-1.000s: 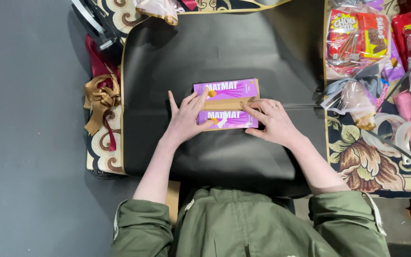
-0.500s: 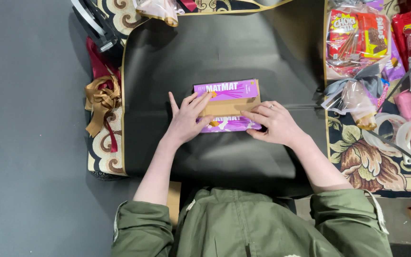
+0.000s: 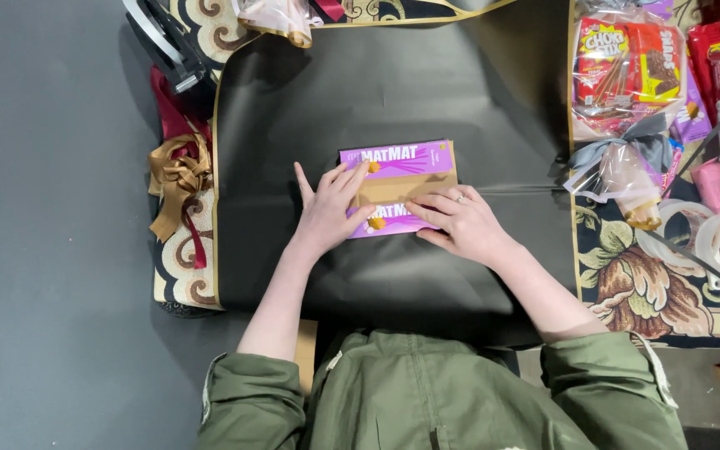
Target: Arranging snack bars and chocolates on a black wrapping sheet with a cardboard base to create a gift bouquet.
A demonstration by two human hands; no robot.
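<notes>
Seen from above, a person in an olive green jacket leans over a large sheet of black wrapping paper (image 3: 310, 108) spread across a table with a floral cloth. At the middle of that sheet lies a flat purple box (image 3: 400, 158), and a tan band of paper (image 3: 410, 183) now crosses its middle; a second ago the band covered less of the purple face, so it has been drawn further across and is being smoothed down. The left hand (image 3: 327, 212) lies flat on the box's left end, fingers spread and pressing. The right hand (image 3: 460, 221), with a ring on one finger, rests flat on the box's lower right edge, fingers held together and pointing left along the band. To the left of the black sheet, at its edge, sits a gold and dark red ribbon bow (image 3: 178, 171). To the right of the sheet stands a clear cellophane gift bag (image 3: 627, 75) tied with a grey bow, holding red and orange snack packets. Below that bag lie rolls of clear tape (image 3: 710, 237).
</notes>
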